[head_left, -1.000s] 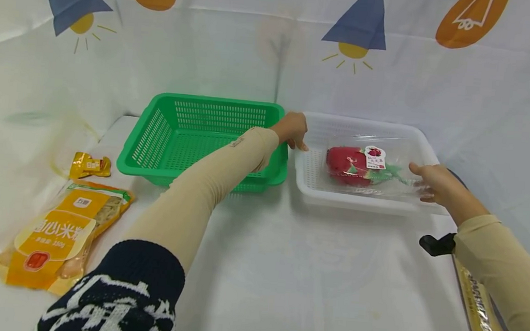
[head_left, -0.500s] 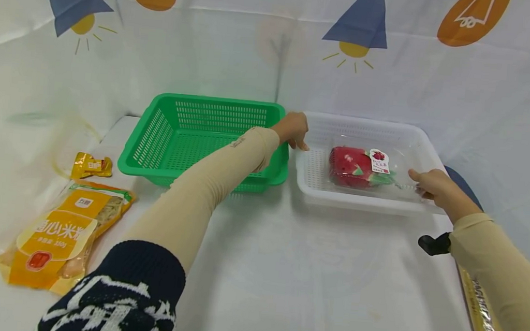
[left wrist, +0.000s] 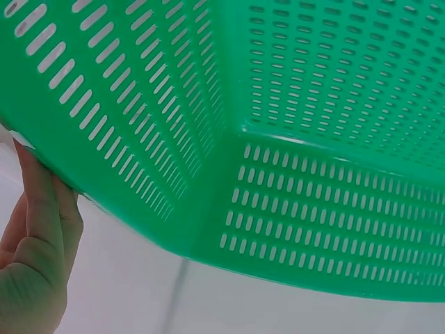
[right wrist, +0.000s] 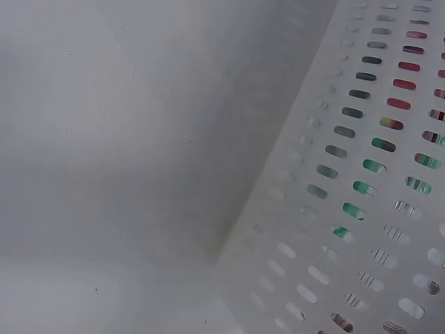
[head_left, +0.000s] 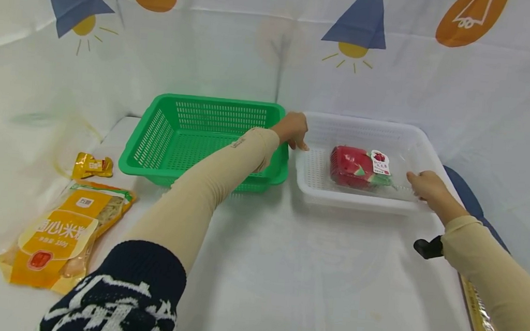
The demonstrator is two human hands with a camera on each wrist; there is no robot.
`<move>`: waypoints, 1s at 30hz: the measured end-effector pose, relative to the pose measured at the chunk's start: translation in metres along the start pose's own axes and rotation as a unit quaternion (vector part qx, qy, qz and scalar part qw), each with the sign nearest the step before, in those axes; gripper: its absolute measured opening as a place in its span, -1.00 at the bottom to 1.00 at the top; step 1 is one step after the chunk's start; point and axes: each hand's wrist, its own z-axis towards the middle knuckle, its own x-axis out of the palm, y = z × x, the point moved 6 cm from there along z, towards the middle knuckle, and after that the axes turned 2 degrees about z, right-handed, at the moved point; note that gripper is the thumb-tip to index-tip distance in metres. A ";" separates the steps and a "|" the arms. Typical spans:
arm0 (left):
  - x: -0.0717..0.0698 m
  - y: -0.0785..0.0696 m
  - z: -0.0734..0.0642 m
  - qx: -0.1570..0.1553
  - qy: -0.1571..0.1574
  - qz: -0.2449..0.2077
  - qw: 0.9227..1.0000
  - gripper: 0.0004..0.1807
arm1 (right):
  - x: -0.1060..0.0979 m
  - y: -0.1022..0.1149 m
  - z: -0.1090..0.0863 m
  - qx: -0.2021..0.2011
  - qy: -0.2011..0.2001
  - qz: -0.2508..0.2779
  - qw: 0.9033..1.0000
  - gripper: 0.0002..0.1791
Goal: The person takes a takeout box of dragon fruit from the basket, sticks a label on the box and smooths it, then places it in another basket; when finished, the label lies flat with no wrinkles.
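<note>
In the head view my left hand (head_left: 293,130) bends over the right rim of a green slotted basket (head_left: 201,176) and grips it. The left wrist view shows my left fingers (left wrist: 43,209) against that rim, with the basket's slotted walls close up. A white slotted basket (head_left: 308,171) stands to the right. Inside it lies a clear plastic box of dragon fruit (head_left: 351,166), red with green tips and a white label. My right hand (head_left: 433,192) pinches the box's right end, thumb uppermost. In the right wrist view the white basket's wall (right wrist: 306,229) hides my right hand.
A yellow-orange snack bag (head_left: 56,237) lies at the left, below a small gold packet (head_left: 92,166). Part of a long gold package (head_left: 482,317) shows under my right sleeve. Something dark blue (head_left: 465,194) is behind my right hand. White cloth hangs behind the baskets.
The dragon fruit box has tipped and settled lower inside the white basket. My right hand and forearm have come slightly down and left; my left hand stays where it was.
</note>
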 end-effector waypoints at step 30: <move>-0.046 -0.012 -0.238 0.015 -0.141 -0.184 0.973 -0.30 | 0.037 0.071 -0.047 -0.276 -0.180 -0.143 0.933 -0.06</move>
